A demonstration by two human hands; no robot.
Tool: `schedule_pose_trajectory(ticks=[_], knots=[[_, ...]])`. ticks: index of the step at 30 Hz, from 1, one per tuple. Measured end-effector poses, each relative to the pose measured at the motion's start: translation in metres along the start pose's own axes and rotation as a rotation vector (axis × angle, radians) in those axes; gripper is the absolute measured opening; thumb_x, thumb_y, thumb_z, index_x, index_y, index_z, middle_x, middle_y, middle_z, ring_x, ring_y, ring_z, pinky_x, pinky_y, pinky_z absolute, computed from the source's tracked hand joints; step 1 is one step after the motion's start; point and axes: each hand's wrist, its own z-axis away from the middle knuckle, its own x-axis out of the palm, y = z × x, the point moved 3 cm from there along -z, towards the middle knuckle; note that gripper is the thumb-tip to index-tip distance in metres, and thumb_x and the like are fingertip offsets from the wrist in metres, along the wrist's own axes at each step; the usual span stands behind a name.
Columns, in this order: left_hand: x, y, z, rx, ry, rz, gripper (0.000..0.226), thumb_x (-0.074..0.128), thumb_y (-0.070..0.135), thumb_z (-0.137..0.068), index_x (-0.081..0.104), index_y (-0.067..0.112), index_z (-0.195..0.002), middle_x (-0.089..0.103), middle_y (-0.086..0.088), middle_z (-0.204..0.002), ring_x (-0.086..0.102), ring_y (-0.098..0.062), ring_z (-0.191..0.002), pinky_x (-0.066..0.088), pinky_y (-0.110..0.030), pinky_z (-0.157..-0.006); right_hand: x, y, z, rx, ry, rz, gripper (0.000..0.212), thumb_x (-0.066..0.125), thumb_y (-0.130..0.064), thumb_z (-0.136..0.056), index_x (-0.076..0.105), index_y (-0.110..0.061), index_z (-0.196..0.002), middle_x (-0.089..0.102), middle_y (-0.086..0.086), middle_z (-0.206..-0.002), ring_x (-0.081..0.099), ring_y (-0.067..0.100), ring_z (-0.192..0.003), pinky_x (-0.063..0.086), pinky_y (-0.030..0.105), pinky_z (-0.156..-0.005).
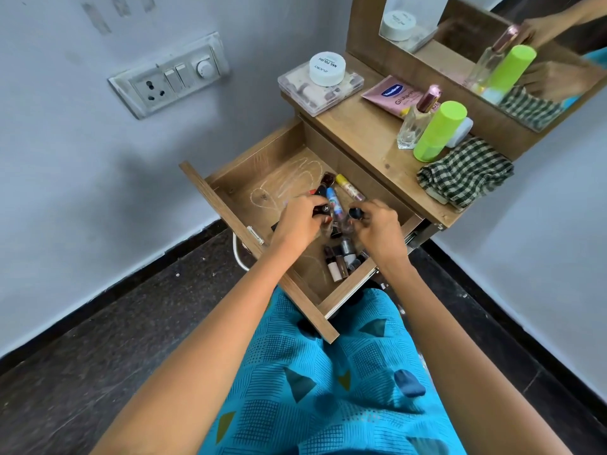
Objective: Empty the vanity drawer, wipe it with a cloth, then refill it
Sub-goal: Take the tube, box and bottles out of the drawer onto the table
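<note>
Head view of an open vanity drawer (226, 211), pulled out over the lap of a seated person in a blue patterned garment (328, 372). Both hands are inside the drawer. The left hand (300, 218) has its fingers curled round a dark tube (323, 209). The right hand (377, 224) pinches a small black-capped item (356, 212) between its fingertips. Between the hands lies a blue tube (335, 200), with a yellow-capped tube (348, 188) just behind it. A cluster of small bottles (340, 261) fills the drawer's near right corner. Chalky white smears (289, 182) mark the bare wooden floor at the drawer's far left. Behind the drawer, the wooden vanity top (361, 139) carries a folded green-checked cloth (466, 174) to the right. Past the cloth stand a lime-green cylinder (440, 131) and a glass perfume bottle (415, 123). Farther back are a pink sachet (391, 93) and a clear box (305, 90) with a white jar (327, 68) on it. A mirror (427, 31) stands above the top. Left of the drawer, a pale wall bears a switch plate (170, 75). Below the drawer lies a dark speckled floor (98, 339).
</note>
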Motion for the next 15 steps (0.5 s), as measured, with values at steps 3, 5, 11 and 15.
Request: schedule_pose_trajectory(ticks=[3, 5, 11, 15], knots=[[-0.011, 0.013, -0.005, 0.034, 0.037, 0.040, 0.033, 0.058, 0.008, -0.086, 0.060, 0.014, -0.119, 0.059, -0.006, -0.127, 0.058, -0.018, -0.111, 0.041, -0.023, -0.095, -0.014, -0.010, -0.002, -0.027, 0.024, -0.036, 0.035, 0.064, 0.000, -0.081, 0.063, -0.005, -0.116, 0.061, 0.014, -0.110, 0.064, 0.029, -0.095, 0.052, 0.043, -0.089], [-0.021, 0.023, -0.010, 0.061, 0.085, 0.058, 0.032, 0.057, 0.006, -0.087, 0.060, 0.014, -0.118, 0.060, -0.005, -0.125, 0.060, -0.014, -0.101, 0.046, -0.014, -0.081, -0.026, -0.020, -0.006, -0.052, 0.043, -0.044, 0.036, 0.065, 0.000, -0.081, 0.062, -0.005, -0.116, 0.062, 0.014, -0.112, 0.065, 0.027, -0.095, 0.052, 0.042, -0.089], [-0.054, 0.049, -0.038, 0.118, 0.275, 0.151, 0.033, 0.062, 0.006, -0.084, 0.063, 0.014, -0.115, 0.064, -0.004, -0.120, 0.061, -0.014, -0.106, 0.045, -0.026, -0.099, -0.059, -0.050, -0.031, -0.128, 0.162, -0.038, 0.034, 0.061, 0.000, -0.084, 0.060, -0.002, -0.118, 0.060, 0.013, -0.118, 0.061, 0.025, -0.100, 0.050, 0.033, -0.094], [-0.067, 0.062, -0.072, 0.149, 0.370, 0.244, 0.028, 0.065, 0.001, -0.080, 0.067, 0.008, -0.107, 0.069, -0.007, -0.108, 0.063, -0.011, -0.096, 0.047, -0.026, -0.096, -0.069, -0.061, -0.065, -0.164, 0.249, 0.008, 0.035, 0.056, 0.001, -0.085, 0.060, -0.003, -0.119, 0.061, 0.015, -0.116, 0.060, 0.025, -0.101, 0.049, 0.033, -0.092]])
